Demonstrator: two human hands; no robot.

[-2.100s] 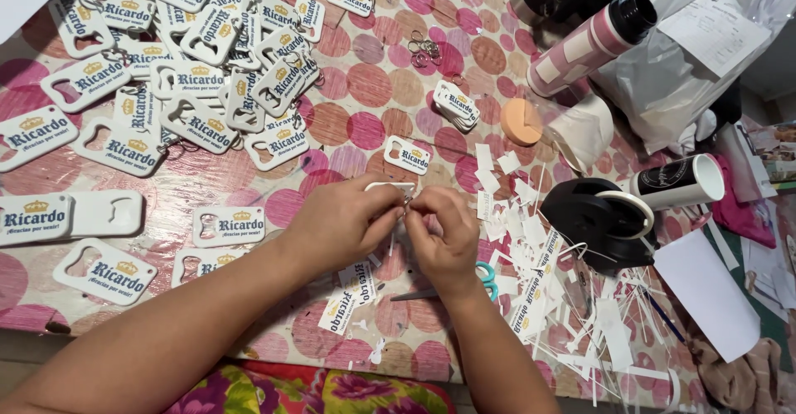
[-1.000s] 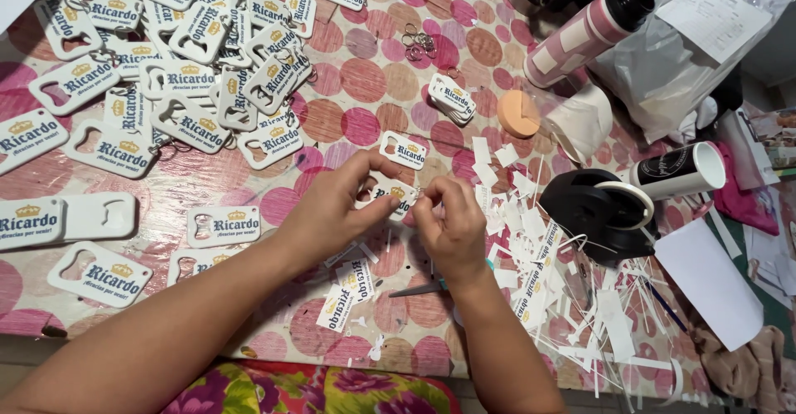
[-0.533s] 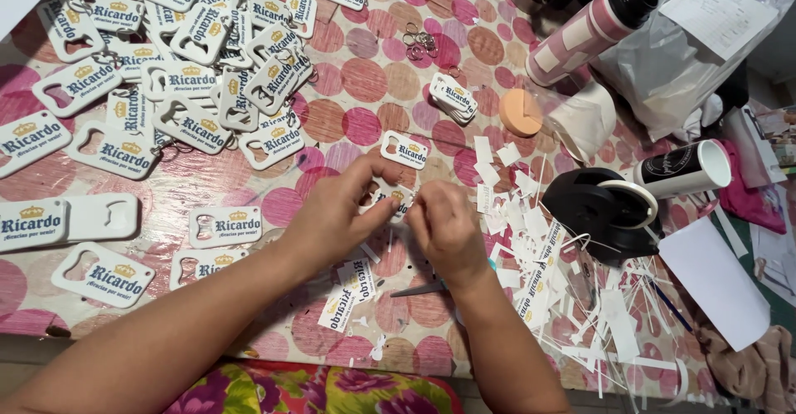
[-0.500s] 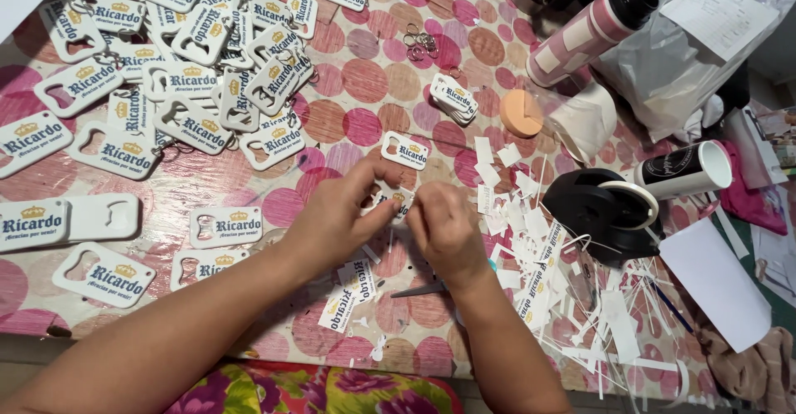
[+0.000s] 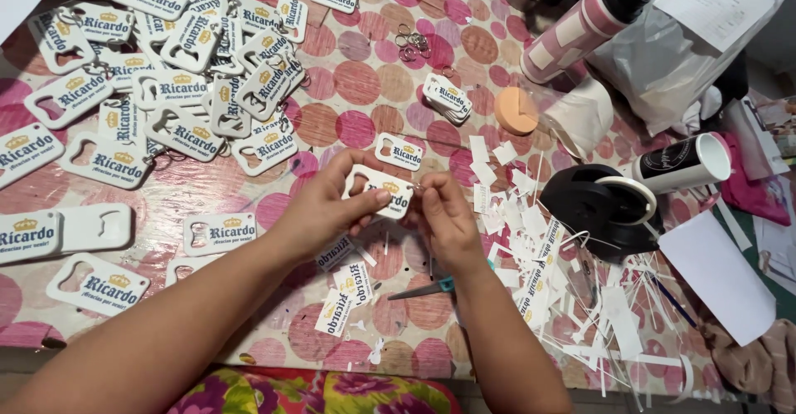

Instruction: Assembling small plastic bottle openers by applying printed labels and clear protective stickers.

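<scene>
A person's two hands meet over a worktop (image 5: 348, 82) covered in a pink-and-brown spotted cloth. The left hand (image 5: 319, 211) pinches a small white bottle-opener keyring (image 5: 380, 188) by its left end, fingers closed on it, and holds it just above the cloth near the middle of the scene. The right hand (image 5: 448, 219) works at the keyring's right edge with fingertips drawn tightly together — whether they grip a small part there cannot be told.

By the look of it, the step in hand is finishing this one piece, either pressing down its printed label or fitting something at the edge. The next move would call for a steady pinch from the left hand while the right presses along the edge.

To the left lies a heap of finished keyrings (image 5: 191, 57); loose printed labels (image 5: 348, 294) sit just under the wrists, beside teal-handled scissors (image 5: 427, 288). White paper trimmings (image 5: 572, 298) are strewn to the right, near black tape rolls (image 5: 601, 207), a small stack of labels (image 5: 448, 99) and a pink-and-white bottle (image 5: 580, 28) lying on its side.
</scene>
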